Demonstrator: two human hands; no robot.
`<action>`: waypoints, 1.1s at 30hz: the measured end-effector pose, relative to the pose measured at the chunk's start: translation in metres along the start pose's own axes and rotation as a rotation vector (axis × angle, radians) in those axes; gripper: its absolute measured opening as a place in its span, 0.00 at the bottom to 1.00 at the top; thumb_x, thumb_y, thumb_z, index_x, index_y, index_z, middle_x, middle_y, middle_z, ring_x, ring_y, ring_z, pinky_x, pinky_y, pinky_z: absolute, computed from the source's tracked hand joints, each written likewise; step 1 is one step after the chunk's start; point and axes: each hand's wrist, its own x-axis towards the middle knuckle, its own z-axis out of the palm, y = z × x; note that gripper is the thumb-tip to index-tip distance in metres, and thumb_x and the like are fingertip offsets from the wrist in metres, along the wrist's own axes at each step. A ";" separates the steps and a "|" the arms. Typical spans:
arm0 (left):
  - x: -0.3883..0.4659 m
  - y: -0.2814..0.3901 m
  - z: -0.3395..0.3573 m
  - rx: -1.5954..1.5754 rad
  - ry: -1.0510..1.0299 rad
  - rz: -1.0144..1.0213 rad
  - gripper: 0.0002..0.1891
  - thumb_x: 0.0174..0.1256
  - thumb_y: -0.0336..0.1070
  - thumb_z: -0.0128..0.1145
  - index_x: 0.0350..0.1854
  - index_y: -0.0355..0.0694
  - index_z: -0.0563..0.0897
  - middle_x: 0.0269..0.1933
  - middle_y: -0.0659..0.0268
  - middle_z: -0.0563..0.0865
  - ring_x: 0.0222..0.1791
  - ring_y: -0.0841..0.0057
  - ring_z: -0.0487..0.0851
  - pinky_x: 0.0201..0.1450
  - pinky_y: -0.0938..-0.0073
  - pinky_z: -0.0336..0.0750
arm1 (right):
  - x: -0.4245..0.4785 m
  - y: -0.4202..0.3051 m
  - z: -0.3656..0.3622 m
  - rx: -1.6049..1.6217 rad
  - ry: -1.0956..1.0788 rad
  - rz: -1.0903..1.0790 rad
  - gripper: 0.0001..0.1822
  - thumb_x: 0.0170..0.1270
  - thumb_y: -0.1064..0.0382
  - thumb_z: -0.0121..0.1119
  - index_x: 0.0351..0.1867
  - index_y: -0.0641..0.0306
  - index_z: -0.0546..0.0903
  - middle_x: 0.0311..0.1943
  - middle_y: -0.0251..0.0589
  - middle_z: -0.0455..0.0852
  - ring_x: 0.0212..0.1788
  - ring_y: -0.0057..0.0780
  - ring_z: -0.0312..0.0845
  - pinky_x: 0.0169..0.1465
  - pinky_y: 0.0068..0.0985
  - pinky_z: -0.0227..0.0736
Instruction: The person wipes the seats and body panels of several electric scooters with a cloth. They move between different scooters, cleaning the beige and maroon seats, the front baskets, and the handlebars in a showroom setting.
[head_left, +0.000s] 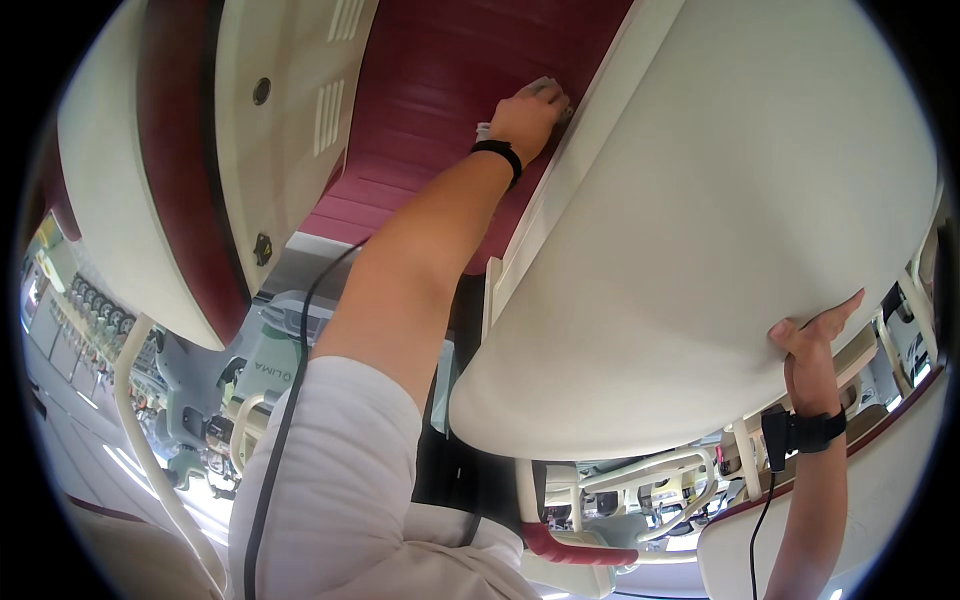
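Note:
My left hand (531, 114) reaches down onto a dark red ribbed floor panel (427, 97) between cream body panels. Its fingers are curled over a pale, crumpled thing that looks like a cloth; bits of it show past the fingertips and beside the wrist. The hand lies close to the cream edge strip (577, 165). On the right, my right hand (816, 330) rests against the lower edge of a large cream padded cushion (675, 247), thumb and fingers apart, nothing seen in it. Both wrists wear black bands, the right one with a small black device.
At left stands a cream panel (292, 90) with vent slots, a round fitting and a black knob (262, 250). Cream tubular rails (142, 405) and a red-padded bar (577, 551) run near my body. A black cable (300, 360) hangs along my left arm. Other vehicles stand beyond.

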 end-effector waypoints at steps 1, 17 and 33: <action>0.002 -0.004 -0.003 0.039 -0.068 0.050 0.16 0.69 0.29 0.57 0.57 0.51 0.85 0.61 0.73 0.83 0.57 0.66 0.87 0.50 0.63 0.87 | -0.001 -0.001 0.001 -0.002 0.005 0.003 0.74 0.50 0.73 0.67 0.81 0.55 0.15 0.81 0.44 0.47 0.81 0.41 0.46 0.84 0.36 0.41; 0.004 -0.106 -0.075 0.359 -0.182 -0.269 0.24 0.70 0.30 0.56 0.68 0.50 0.76 0.70 0.73 0.77 0.53 0.63 0.88 0.48 0.58 0.89 | 0.003 0.007 -0.001 -0.006 0.037 -0.014 0.74 0.47 0.75 0.67 0.82 0.57 0.18 0.78 0.46 0.49 0.78 0.40 0.50 0.82 0.35 0.47; -0.033 -0.158 -0.097 0.325 -0.270 -0.668 0.16 0.76 0.31 0.52 0.63 0.43 0.80 0.69 0.58 0.81 0.60 0.52 0.86 0.59 0.50 0.83 | 0.020 0.040 -0.019 -0.449 0.161 -0.045 0.85 0.39 0.45 0.84 0.80 0.72 0.24 0.80 0.56 0.53 0.83 0.51 0.42 0.84 0.45 0.21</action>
